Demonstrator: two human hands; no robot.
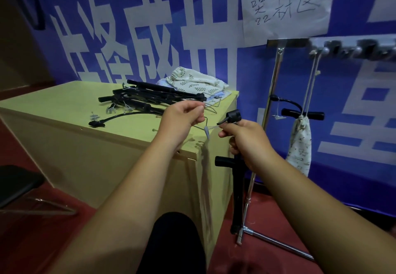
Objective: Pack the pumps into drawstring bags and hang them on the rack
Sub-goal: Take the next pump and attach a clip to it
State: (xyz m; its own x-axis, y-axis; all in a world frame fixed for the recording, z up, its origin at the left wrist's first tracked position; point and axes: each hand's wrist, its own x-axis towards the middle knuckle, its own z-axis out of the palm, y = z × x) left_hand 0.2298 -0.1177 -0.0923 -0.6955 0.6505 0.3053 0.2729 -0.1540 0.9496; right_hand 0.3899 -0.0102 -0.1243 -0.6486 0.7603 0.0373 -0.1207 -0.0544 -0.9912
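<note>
Gripping a pump by its upper barrel, the right hand holds it upright just off the corner of the tabletop, fingers curled round it, with the black hose end poking up above the knuckles. The left hand is closed in a pinch on a thin cord that runs across to that hose end, and a small pale nozzle dangles from it between the two hands. This pump is not in a bag yet, so I judge the step in hand to be tidying its loose bits before bagging. One filled bag already hangs by its strings from the rack to the right, with a pump handle sticking out of its mouth. Several more pumps lie in a tangle on the tabletop, with folded bags stacked behind them against the wall, so most of the job looks to be left. How many pumps are in the tangle is hard to count, and the number of bags in the stack cannot be told. The hooks are blurred, and the rack is cut off at the right edge, so any bags further along are out of sight.
</note>
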